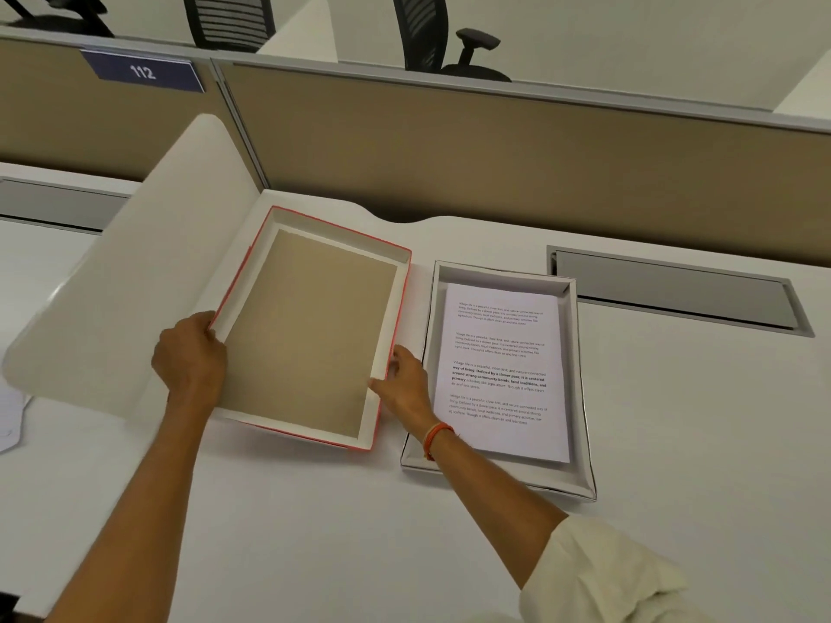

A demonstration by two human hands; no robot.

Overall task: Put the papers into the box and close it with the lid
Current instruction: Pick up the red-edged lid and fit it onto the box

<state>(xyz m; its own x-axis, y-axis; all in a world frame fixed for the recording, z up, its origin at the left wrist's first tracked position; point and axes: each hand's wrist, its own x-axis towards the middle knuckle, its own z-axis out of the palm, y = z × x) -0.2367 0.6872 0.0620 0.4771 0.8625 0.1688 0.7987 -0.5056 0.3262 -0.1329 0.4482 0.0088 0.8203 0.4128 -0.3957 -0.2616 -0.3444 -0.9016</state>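
A shallow white box [580, 388] lies on the desk right of centre, with a stack of printed papers [499, 370] flat inside it. Left of it lies the lid [310, 326], inside up, red outside with a brown cardboard bottom and white inner walls. My left hand [191, 357] grips the lid's left edge. On the lid's right wall my right hand [400, 382] holds with thumb inside and fingers outside. The lid's near end sits slightly raised and tilted.
A white curved divider [135, 281] stands just left of the lid. A tan partition wall [494, 159] runs along the back of the white desk [314, 532]. A grey cable slot [674, 290] is set into the desk at right. Office chairs stand beyond.
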